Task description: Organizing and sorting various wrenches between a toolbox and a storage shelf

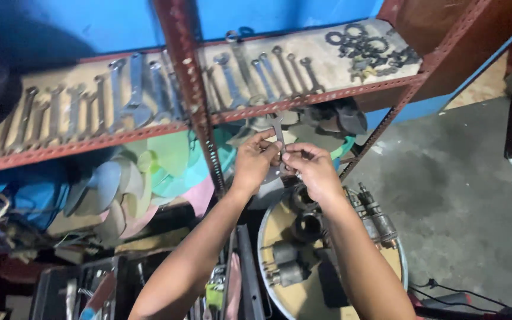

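My left hand (255, 159) and my right hand (310, 167) meet in front of a red metal shelf (167, 127). Between them they hold a small open-ended wrench (277, 127) that points up toward the shelf edge. My left fingers pinch its shaft from the left. My right fingers grip its lower end, where a second small metal piece shows, too blurred to name. On the shelf board just above lies a row of several wrenches (268, 74), side by side.
A pile of dark metal rings (370, 47) sits at the shelf's right end. Plastic fan blades (149, 172) are stacked under the shelf. Below my arms a round tray (280, 228) carries small motors (288, 266). A grey concrete floor (463, 195) lies to the right.
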